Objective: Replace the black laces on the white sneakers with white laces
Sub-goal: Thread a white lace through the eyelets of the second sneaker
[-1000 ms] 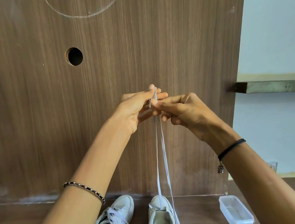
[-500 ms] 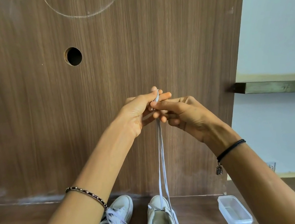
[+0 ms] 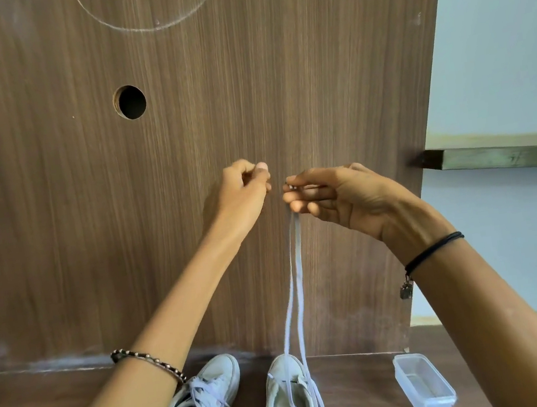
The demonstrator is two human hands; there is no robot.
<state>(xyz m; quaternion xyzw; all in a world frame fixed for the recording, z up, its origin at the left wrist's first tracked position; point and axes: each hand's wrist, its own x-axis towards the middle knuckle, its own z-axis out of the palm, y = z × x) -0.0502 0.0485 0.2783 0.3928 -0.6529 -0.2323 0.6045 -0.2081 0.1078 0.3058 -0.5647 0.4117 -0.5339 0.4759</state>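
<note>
Your right hand [image 3: 344, 197] pinches both strands of the white lace [image 3: 297, 267], which rise taut from the white sneaker [image 3: 290, 403] below; your left hand [image 3: 245, 192], just beside it, is clenched on nothing.

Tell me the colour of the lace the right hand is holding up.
White; the lace, pinched by the right hand, shows in the head view.

Both sneakers [image 3: 218, 373] are cropped below; lace [image 3: 295, 234] ends hide within the right hand [image 3: 343, 194].
</note>
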